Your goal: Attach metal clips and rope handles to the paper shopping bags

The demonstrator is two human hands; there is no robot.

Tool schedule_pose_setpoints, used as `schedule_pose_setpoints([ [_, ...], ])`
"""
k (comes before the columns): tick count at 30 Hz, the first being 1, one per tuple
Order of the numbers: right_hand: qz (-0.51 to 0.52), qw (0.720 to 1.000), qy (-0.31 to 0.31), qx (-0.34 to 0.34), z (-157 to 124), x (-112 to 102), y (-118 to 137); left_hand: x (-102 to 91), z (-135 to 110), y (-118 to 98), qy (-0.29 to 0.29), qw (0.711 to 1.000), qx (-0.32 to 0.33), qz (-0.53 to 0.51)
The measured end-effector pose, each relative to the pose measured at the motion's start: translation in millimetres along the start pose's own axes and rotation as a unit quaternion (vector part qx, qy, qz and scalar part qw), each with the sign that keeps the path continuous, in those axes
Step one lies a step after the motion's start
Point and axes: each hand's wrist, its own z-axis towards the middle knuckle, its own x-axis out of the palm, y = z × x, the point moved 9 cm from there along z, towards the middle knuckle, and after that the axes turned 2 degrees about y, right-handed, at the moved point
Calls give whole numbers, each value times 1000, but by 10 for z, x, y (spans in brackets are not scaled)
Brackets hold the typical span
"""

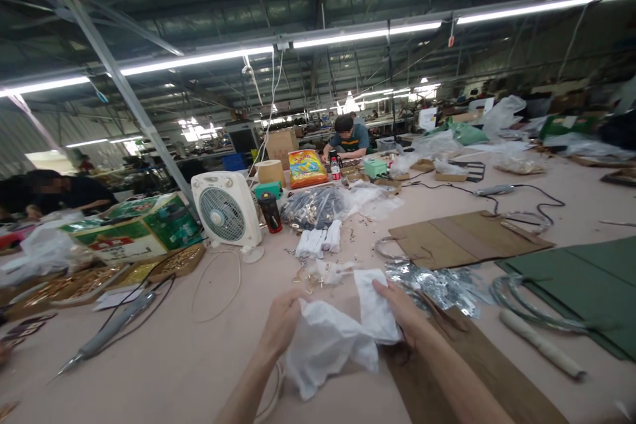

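My left hand is closed on the edge of a thin, crumpled white sheet, tissue-like, which hangs down over the table. A folded white piece is pinched between the thumb and fingers of my right hand. The two white pieces meet between my hands; I cannot tell whether they are joined. Under my right forearm lies a brown flat panel. Just beyond my hands are small wrapped white bundles and a clear plastic bag with small metal bits around it.
Silver metal pieces lie beside my right hand, near a green panel and a pale rod. A white fan, a dark bottle and a corded pen-like tool stand or lie leftward. A person works across the table.
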Motion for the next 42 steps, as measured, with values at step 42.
schedule_pose_setpoints([
  [42,-427,847,-82,-305,-40,133,-86,-259,1302,-380,-132,963,201,119],
])
